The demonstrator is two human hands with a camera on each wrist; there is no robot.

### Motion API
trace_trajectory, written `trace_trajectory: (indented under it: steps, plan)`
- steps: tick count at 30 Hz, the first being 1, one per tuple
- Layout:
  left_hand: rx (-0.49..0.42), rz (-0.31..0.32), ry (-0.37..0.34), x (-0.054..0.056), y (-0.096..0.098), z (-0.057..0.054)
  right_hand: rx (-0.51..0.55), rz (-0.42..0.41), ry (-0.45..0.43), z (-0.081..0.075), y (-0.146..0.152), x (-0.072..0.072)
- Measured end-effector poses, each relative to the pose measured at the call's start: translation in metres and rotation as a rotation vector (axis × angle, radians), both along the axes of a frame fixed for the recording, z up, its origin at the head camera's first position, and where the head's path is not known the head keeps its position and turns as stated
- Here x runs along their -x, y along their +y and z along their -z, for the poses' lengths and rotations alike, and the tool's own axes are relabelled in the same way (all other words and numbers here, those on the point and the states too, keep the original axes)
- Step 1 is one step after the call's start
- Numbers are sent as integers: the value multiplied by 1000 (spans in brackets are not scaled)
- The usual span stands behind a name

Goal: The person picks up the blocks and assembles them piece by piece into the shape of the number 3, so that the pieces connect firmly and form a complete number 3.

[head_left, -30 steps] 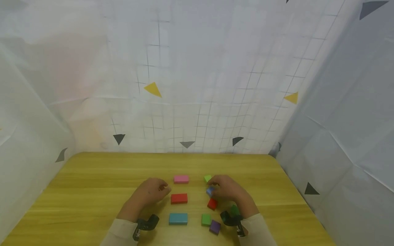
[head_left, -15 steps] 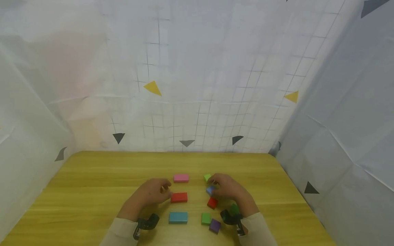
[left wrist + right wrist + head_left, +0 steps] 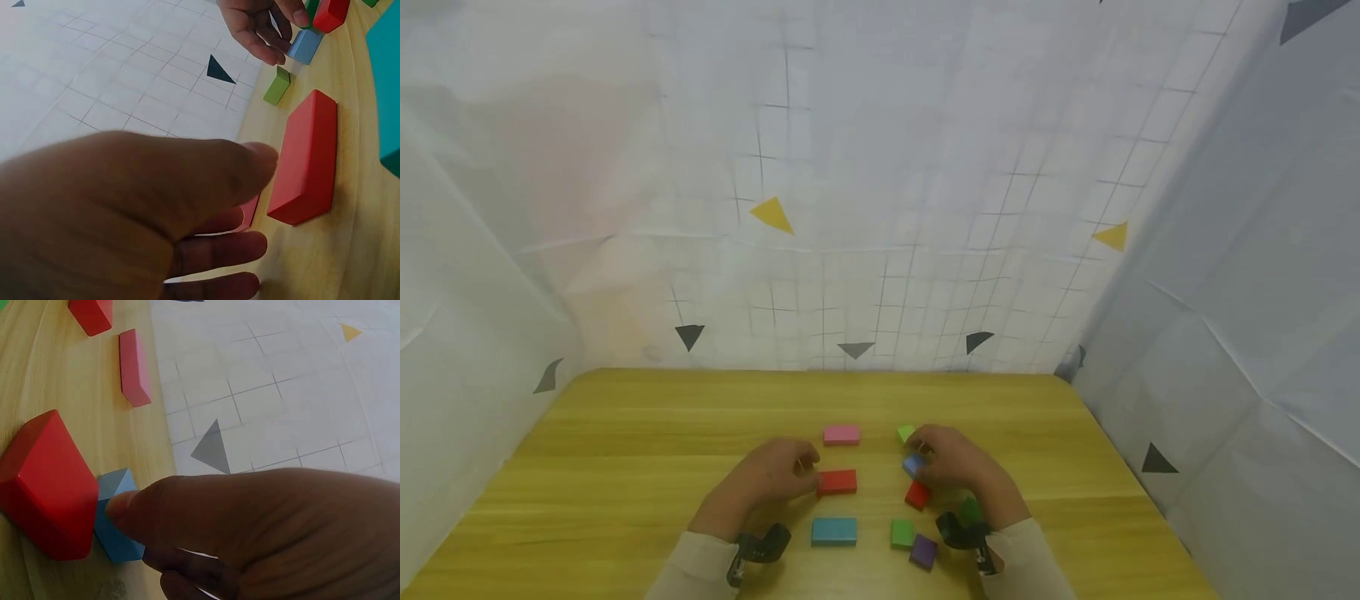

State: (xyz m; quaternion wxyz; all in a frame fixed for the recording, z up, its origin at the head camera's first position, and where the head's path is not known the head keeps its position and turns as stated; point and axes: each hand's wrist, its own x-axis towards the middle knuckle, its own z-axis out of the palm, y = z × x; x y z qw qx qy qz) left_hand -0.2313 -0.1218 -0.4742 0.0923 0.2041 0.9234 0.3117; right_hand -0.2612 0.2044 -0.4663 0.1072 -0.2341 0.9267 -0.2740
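My left hand (image 3: 775,472) is at the left end of a long red block (image 3: 837,482). Its thumb is at the block's edge, touching or nearly so, with the other fingers loosely bent and apart from it. My right hand (image 3: 951,456) is over a small blue block (image 3: 913,465). In the right wrist view the thumb (image 3: 134,509) lies against that blue block (image 3: 115,534), while the fingers hang loosely bent, partly hidden behind the thumb. A small lime block (image 3: 906,433) is by the right index fingertip. A smaller red block (image 3: 917,495) lies just nearer than the blue one.
A pink block (image 3: 842,435) lies farther back and a teal block (image 3: 834,532) nearer. A green block (image 3: 902,534) and a purple block (image 3: 923,552) lie front right. A dark green block (image 3: 972,510) is partly hidden by the right wrist camera (image 3: 958,533). White sheets (image 3: 880,208) surround the wooden table (image 3: 647,433).
My left hand has moved slightly right, bringing the thumb to the long red block's left end. My right hand stays almost still at the blue block. The blocks keep their places.
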Motion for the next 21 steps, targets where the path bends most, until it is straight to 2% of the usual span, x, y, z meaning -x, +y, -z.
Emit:
trace_trajectory:
  steps: [4, 12, 21]
  plan:
    - [0, 18, -6, 0, 1, 0, -17, 0, 5, 2, 0, 1]
    - [8, 41, 48, 4, 2, 7, 1, -16, 19, 2, -1, 2]
    - [-66, 49, 68, 7, 0, 18, 7, -4, 16, 3, -3, 2]
